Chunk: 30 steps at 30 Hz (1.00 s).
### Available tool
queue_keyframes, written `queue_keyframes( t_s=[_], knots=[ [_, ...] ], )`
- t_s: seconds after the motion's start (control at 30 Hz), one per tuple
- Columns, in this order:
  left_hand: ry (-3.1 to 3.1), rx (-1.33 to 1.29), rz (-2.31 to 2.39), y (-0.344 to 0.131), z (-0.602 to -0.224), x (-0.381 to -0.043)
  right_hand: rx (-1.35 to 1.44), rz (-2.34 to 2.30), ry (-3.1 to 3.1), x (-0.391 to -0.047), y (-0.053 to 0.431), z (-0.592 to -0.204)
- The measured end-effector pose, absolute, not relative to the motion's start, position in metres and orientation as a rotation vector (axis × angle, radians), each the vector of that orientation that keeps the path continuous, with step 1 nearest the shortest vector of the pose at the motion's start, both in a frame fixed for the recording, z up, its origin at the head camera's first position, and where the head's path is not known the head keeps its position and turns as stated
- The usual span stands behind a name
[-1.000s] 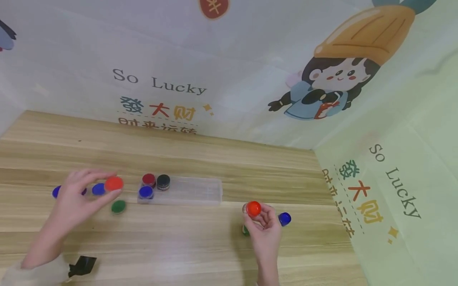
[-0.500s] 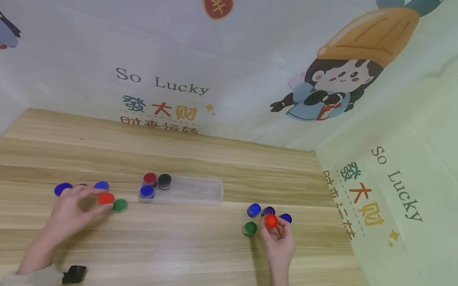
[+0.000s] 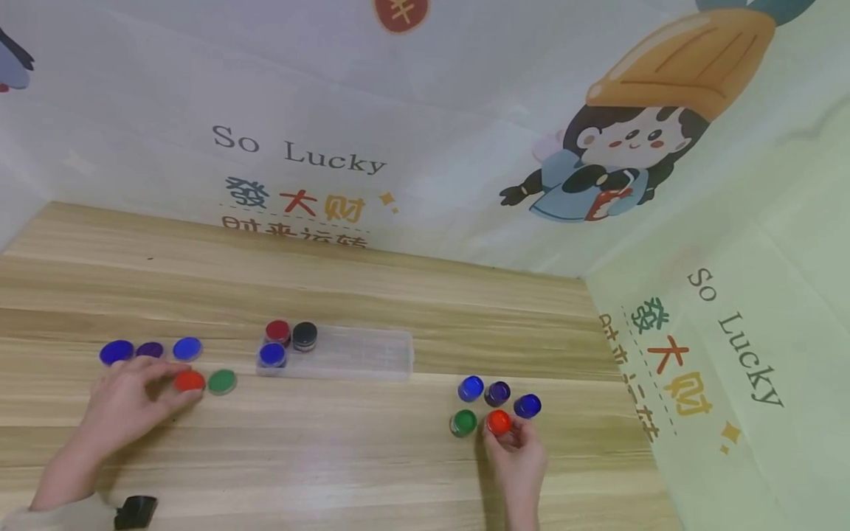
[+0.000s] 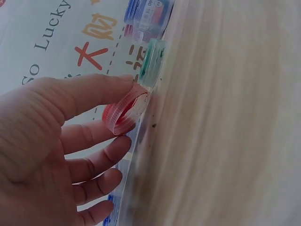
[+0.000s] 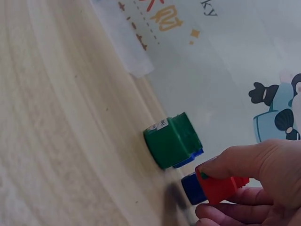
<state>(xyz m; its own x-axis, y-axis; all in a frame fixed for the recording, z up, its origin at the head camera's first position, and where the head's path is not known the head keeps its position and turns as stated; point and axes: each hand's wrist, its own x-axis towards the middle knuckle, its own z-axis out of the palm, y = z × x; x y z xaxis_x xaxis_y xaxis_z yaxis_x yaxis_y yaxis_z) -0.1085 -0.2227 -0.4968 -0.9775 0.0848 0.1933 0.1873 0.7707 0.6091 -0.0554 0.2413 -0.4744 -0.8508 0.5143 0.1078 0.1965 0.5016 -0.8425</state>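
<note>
My left hand (image 3: 129, 402) pinches a red jar lid (image 3: 189, 381) between thumb and forefinger, low over the table; in the left wrist view its ridged rim and hollow inside show. Beside it lies a green lid (image 3: 222, 381), with two blue lids and a purple lid (image 3: 149, 349) behind the hand. At the right, my right hand (image 3: 521, 461) grips a small lidless jar of red paint (image 3: 499, 422) between thumb and fingers. Close to it stand a green paint jar (image 3: 463, 422), a purple jar (image 3: 497, 393) and two blue jars, all lidless.
A clear plastic tray (image 3: 361, 354) stands mid-table, with a dark red jar (image 3: 277, 332), a black jar (image 3: 305, 336) and a blue jar (image 3: 272, 355) at its left end. A printed cloth (image 3: 438, 147) walls the table's back and right side.
My left hand has lowered the red lid toward the table, leftward beside the green lid. My right hand has carried the red jar right and down, to the front of the other lidless jars.
</note>
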Motion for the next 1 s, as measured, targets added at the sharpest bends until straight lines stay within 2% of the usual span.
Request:
queue_keyframes(
  t_s=[0.3,0.63,0.77,1.0],
  knots=[
    [-2.860,-0.186,-0.890,-0.221,-0.499,-0.108,-0.560,1.090,-2.533,-0.056,0.246,-0.488],
    [-2.885,-0.182,-0.816,-0.218,-0.492,-0.108,-0.562,1.104,-2.630,-0.053,0.242,-0.477],
    [-2.821,-0.230,-0.826,-0.219,-0.485,-0.112,-0.428,1.042,-2.576,-0.056,0.232,-0.468],
    [-2.802,-0.376,-0.901,-0.202,-0.476,-0.127,-0.004,0.891,-2.349,-0.076,0.193,-0.468]
  ],
)
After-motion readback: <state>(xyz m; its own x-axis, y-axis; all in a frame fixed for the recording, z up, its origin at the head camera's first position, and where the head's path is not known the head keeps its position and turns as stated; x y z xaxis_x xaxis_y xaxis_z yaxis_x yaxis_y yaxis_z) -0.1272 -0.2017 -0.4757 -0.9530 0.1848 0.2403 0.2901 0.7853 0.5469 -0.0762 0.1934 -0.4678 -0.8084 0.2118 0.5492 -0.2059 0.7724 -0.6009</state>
